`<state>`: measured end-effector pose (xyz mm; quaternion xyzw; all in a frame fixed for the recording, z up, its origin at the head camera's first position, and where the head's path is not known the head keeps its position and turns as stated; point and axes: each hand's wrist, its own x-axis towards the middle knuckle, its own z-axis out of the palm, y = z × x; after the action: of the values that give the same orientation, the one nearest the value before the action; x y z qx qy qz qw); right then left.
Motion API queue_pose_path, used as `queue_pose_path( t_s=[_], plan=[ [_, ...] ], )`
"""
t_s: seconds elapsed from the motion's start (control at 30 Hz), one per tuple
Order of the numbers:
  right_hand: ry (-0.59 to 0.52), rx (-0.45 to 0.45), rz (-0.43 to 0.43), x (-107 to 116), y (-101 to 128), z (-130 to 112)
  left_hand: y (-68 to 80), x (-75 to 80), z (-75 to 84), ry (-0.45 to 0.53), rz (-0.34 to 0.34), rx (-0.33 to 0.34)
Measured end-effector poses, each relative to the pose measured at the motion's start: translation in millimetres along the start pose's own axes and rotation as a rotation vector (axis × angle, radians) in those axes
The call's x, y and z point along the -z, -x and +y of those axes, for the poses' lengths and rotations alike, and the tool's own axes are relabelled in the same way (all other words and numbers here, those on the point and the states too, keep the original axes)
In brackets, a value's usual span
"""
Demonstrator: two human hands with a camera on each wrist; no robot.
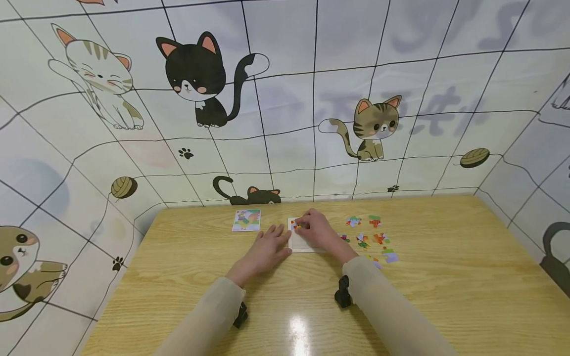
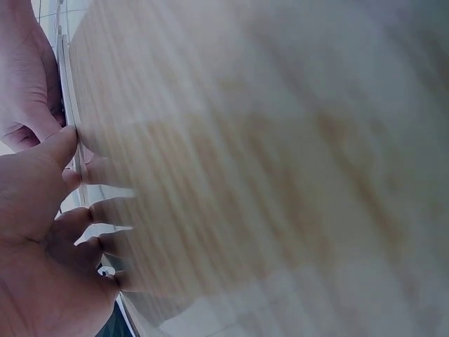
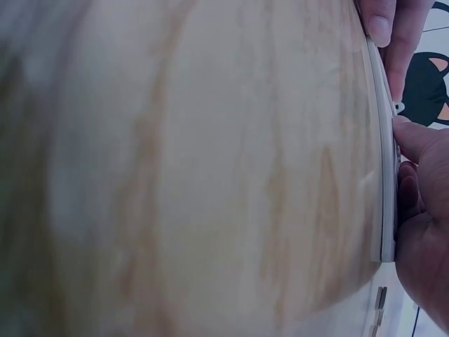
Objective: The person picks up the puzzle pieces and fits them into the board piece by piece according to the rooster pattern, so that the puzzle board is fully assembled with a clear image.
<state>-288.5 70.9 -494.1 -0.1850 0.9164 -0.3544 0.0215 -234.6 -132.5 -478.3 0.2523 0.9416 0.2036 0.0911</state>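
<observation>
A white, shallow puzzle tray (image 1: 303,244) lies on the table in front of me. My right hand (image 1: 319,230) reaches over it, thumb and fingertips pinching a small red, yellow and blue jigsaw piece (image 1: 293,224) at the tray's upper left corner; the fingers partly cover the piece. Flat on the table to the left, my left hand (image 1: 266,252) spreads its fingers, with thumb and index tip at the tray's left edge. The right wrist view shows the tray's side (image 3: 386,175) beside the curled right hand (image 3: 429,210). In the left wrist view, the left hand (image 2: 42,232) touches that edge.
Several loose jigsaw pieces (image 1: 375,221) lie scattered right of the tray, some partly behind the right wrist. A square picture card (image 1: 247,220) lies at the back left. Behind the wooden table (image 1: 178,282) hangs a cat-printed backdrop (image 1: 289,109).
</observation>
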Motion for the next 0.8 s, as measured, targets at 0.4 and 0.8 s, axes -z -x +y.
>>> queue_pose_path(
  t_s=[0.4,0.8],
  plan=[
    [-0.008,0.032,-0.024,7,-4,0,2.4,-0.3,-1.6,0.002,0.017,-0.009],
    [-0.208,-0.029,0.018,62,19,28,1.8,-3.2,-1.9,0.020,0.012,-0.005]
  ],
)
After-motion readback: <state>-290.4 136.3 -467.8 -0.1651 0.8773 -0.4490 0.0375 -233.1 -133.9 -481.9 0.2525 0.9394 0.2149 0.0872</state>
